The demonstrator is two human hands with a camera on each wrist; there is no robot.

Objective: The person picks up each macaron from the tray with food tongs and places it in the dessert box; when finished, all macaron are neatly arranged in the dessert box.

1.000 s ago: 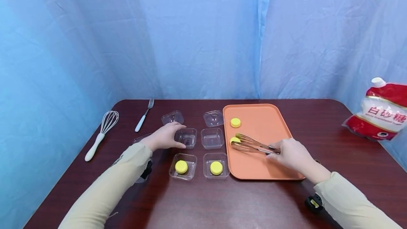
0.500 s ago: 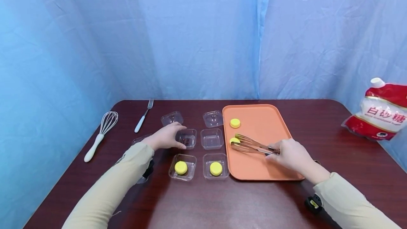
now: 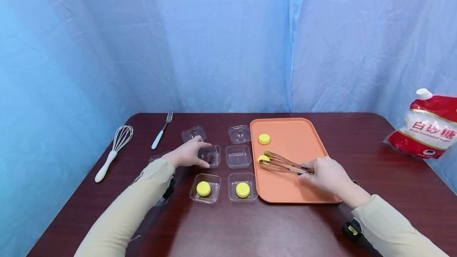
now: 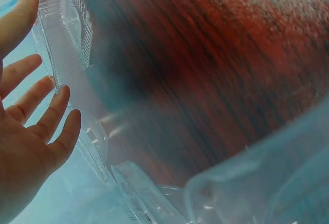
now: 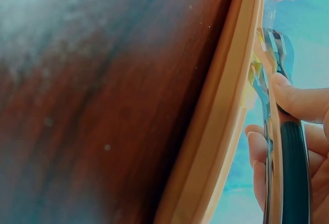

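My left hand spans a clear plastic box, thumb at its near rim and forefinger at its far rim. In the left wrist view, the fingers are slightly bent at the box's edge. My right hand grips metal serving tongs over an orange tray. The tips of the tongs straddle a yellow macaron-like round near the tray's left edge. Behind it lies another yellow round. Thumb and fingers press the tongs' dark handle in the right wrist view.
Two front boxes each contain a yellow round, one at left and one at right. A box stands beside the left hand's box, with clear lids behind. A whisk, fork and sugar bag flank these.
Almost nothing differs. Both hands keep their places, the left at its box and the right with the tongs around the yellow round; the left forearm shifts slightly right.
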